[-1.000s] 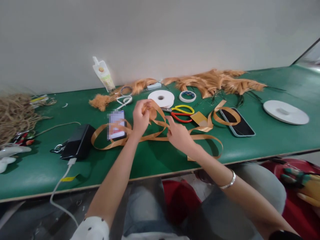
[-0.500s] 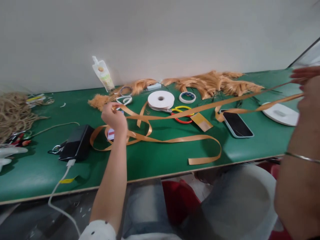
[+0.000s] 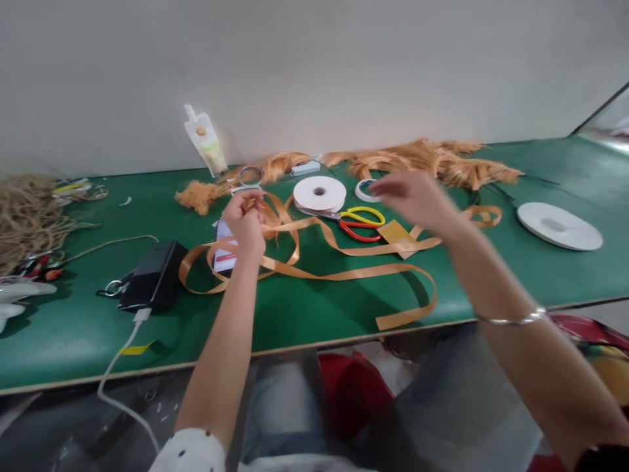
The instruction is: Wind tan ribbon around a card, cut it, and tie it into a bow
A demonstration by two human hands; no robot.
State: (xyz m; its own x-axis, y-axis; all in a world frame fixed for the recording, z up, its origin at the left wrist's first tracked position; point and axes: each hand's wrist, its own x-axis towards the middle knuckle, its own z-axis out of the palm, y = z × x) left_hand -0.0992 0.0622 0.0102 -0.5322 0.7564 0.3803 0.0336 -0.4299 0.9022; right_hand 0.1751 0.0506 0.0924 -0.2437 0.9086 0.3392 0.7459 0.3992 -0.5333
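My left hand (image 3: 246, 221) is closed on an orange-tan satin ribbon (image 3: 334, 275), with loops around its fingers and over the table. One length trails right below the scissors; another curls to a cut end near the front edge. My right hand (image 3: 415, 200) is raised over the table by the tape roll (image 3: 366, 191), its fingers smeared by motion. Between the hands lie a white ribbon spool (image 3: 319, 193), scissors with red and yellow handles (image 3: 363, 213) and a yellow card (image 3: 394, 236). A lit phone (image 3: 225, 252) lies partly beneath the ribbon by my left wrist.
Bundles of tan fibre (image 3: 417, 160) line the back by the wall. A black power bank (image 3: 153, 275) with a white cable and a heap of twine (image 3: 29, 223) are on the left. A pouch (image 3: 206, 141) leans on the wall. A white disc (image 3: 559, 226) lies right.
My right hand has swung from the far right to the middle. The ribbon stretched between the hands has gone slack onto the table. The dark-screened phone at right is no longer visible.
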